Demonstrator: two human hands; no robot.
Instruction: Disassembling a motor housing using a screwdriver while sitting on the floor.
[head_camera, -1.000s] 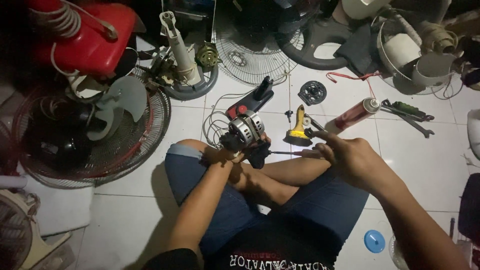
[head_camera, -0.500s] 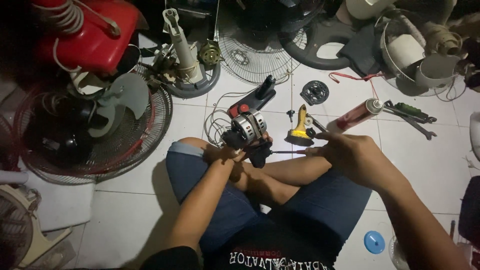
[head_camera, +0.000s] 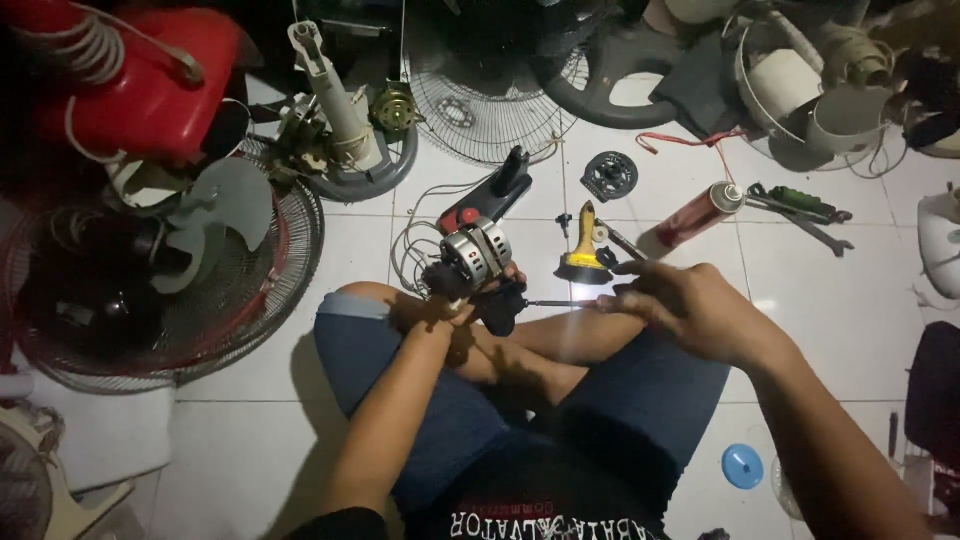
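The fan motor (head_camera: 478, 255) sits above the person's crossed legs, at the knees, its silver laminated core facing up and its black back part pointing down toward the lap. The left hand (head_camera: 447, 308) is wrapped under it, fingers closed round the dark lower housing, so the motor is held off the floor. A thin screwdriver shaft (head_camera: 560, 303) runs level from the right hand (head_camera: 672, 305) to the motor's black part; that hand is closed on the handle, fingers pressed together round it, with the tip at or just beside the housing. Whether the tip is seated in a screw cannot be told.

The step in hand looks like working a screw on the motor's back housing. The next move would call for keeping the shaft in line with the screw and the left grip firm against the twist.

White wires (head_camera: 412, 250) loop from the motor onto the tiled floor (head_camera: 830, 320). Just beyond lie a yellow tool (head_camera: 584, 248), a black switch box (head_camera: 497, 192) and a spray can (head_camera: 700, 213); farther out, fan grilles (head_camera: 480, 90) and a grey blade (head_camera: 228, 205).
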